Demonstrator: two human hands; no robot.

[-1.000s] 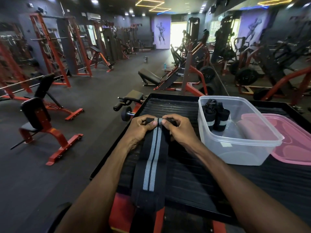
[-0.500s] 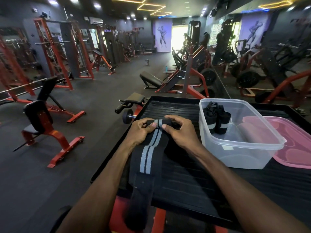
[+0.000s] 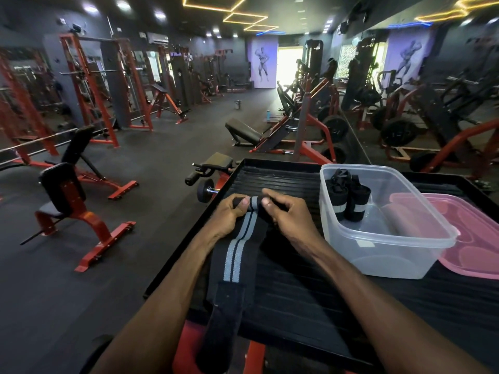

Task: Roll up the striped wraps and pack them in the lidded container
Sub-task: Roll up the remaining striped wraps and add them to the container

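A black wrap with two grey stripes (image 3: pixel 237 255) lies lengthwise on the black ribbed platform (image 3: pixel 310 306), its far end wound into a small roll. My left hand (image 3: pixel 229 215) and my right hand (image 3: pixel 283 215) pinch that roll from either side, thumbs on top. The wrap's plain black tail hangs over the platform's near edge. To the right stands a clear plastic container (image 3: pixel 383 255) with two rolled wraps (image 3: pixel 347 198) upright in its far left corner. The pink lid (image 3: pixel 469 238) lies flat behind and right of the container.
A small dumbbell (image 3: pixel 205 190) and a padded bench roller sit just off the platform's far left corner. Red and black gym benches and racks fill the dark floor to the left and behind. A mirror wall runs along the right.
The roll at the wrap's far end has grown thicker under my fingers, and the wrap's tail has been drawn up towards my hands, leaving less of it hanging over the near edge.
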